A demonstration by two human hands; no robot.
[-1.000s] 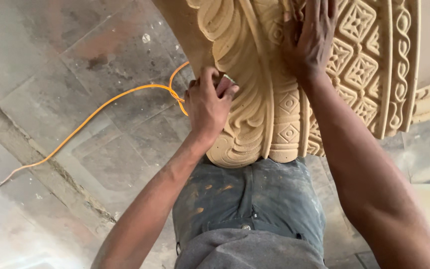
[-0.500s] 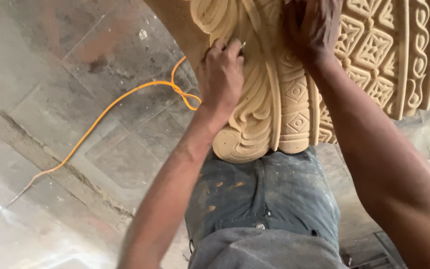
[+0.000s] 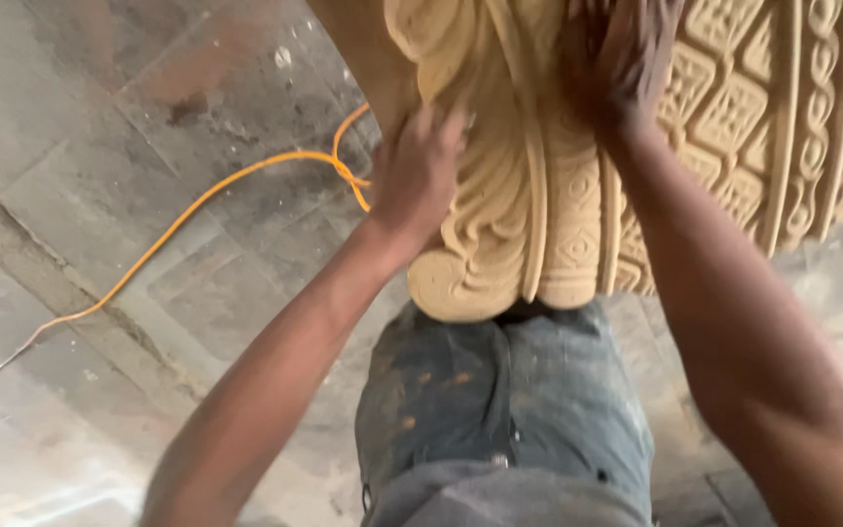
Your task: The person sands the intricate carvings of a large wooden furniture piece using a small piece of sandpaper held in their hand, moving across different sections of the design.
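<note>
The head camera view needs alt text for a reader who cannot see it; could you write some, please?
Both bare hands press on a pale carved wooden panel, the left hand on its scrolled leaf, the right hand higher up. An orange cable crosses the grey stone floor below.

The left hand (image 3: 421,176) presses against the left edge of a pale tan carved wooden panel (image 3: 558,195) with scrolled leaves and diamond patterns. The right hand (image 3: 622,63) lies flat higher on the carving. Below are dusty blue jeans (image 3: 504,400); a thin orange cable (image 3: 197,210) crosses the grey stone floor (image 3: 70,146).
</note>
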